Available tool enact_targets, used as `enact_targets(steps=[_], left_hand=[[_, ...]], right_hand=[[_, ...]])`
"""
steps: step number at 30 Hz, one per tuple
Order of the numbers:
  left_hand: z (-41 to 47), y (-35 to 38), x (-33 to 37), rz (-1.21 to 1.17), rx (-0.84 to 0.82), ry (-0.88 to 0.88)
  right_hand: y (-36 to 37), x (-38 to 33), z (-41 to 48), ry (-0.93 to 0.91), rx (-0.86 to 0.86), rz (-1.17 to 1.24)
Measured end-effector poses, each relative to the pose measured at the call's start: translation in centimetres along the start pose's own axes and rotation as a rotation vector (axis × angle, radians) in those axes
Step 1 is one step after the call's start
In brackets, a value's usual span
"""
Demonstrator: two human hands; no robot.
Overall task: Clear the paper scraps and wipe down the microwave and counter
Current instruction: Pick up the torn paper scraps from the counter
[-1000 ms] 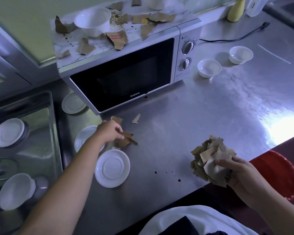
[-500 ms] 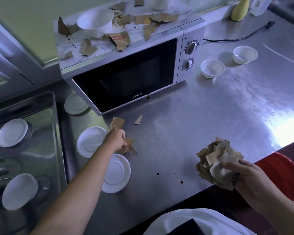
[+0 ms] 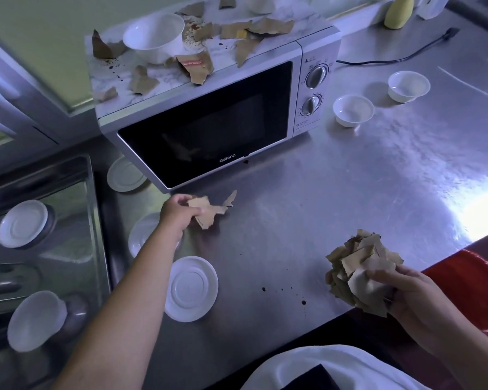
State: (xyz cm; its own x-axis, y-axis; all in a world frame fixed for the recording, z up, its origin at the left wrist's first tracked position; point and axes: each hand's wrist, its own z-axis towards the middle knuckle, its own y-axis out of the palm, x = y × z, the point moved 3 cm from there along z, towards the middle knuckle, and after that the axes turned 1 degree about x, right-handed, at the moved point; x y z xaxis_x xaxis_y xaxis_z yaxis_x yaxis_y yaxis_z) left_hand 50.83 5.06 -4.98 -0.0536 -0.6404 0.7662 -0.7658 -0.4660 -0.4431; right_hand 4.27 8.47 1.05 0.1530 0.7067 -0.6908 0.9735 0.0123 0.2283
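Note:
My left hand (image 3: pixel 181 211) pinches a few brown paper scraps (image 3: pixel 207 212) just in front of the microwave (image 3: pixel 209 130) on the steel counter (image 3: pixel 350 192). One small scrap (image 3: pixel 231 199) lies loose beside them. My right hand (image 3: pixel 414 294) grips a thick wad of collected scraps (image 3: pixel 361 268) over the counter's front edge. More torn scraps (image 3: pixel 197 66) and dark spots litter the microwave's marbled top, around a white bowl (image 3: pixel 155 40). Dark drips (image 3: pixel 303 302) dot the counter near the front.
White saucers (image 3: pixel 192 288) lie left of centre, one (image 3: pixel 124 174) beside the microwave. Two small white cups (image 3: pixel 352 109) stand to the right of it. A sink (image 3: pixel 40 249) with white dishes is at the left. A red bin (image 3: pixel 473 288) sits below the counter edge, and a black cable (image 3: pixel 392 59) runs at the back.
My left hand has moved from the saucers toward the microwave door, taking the scraps it held and picking up another piece there. The right hand keeps its wad nearly still.

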Motion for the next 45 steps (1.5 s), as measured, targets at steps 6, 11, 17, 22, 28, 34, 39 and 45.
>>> enact_targets(steps=[6,11,17,22,28,34,39,45], left_hand=[[1.1,0.7,0.1,0.309,0.125,-0.054],[1.4,1.1,0.8,0.551,0.034,-0.074],[0.2,1.0,1.9,0.361,-0.221,0.034],[-0.1,5.1,4.4,0.470,-0.237,0.207],[0.4,9.5,3.9,0.644,-0.044,0.245],[0.9,10.9,3.9,0.646,-0.025,0.252],[-1.0,10.9,3.4,0.407,-0.136,0.201],[-9.2,12.9,4.3,0.025,-0.385,0.157]], right_hand=[[0.4,0.2,-0.2,0.010,0.012,-0.005],[-0.3,-0.3,-0.5,-0.010,0.041,-0.003],[-0.5,0.2,-0.2,0.021,0.044,0.017],[0.2,0.2,0.1,0.026,0.029,0.036],[-0.3,-0.3,-0.3,-0.020,0.047,0.038],[-1.5,0.0,-1.1,-0.025,0.093,0.058],[-1.4,0.2,-1.5,-0.048,0.071,0.092],[-0.9,-0.4,-1.5,-0.095,-0.005,0.098]])
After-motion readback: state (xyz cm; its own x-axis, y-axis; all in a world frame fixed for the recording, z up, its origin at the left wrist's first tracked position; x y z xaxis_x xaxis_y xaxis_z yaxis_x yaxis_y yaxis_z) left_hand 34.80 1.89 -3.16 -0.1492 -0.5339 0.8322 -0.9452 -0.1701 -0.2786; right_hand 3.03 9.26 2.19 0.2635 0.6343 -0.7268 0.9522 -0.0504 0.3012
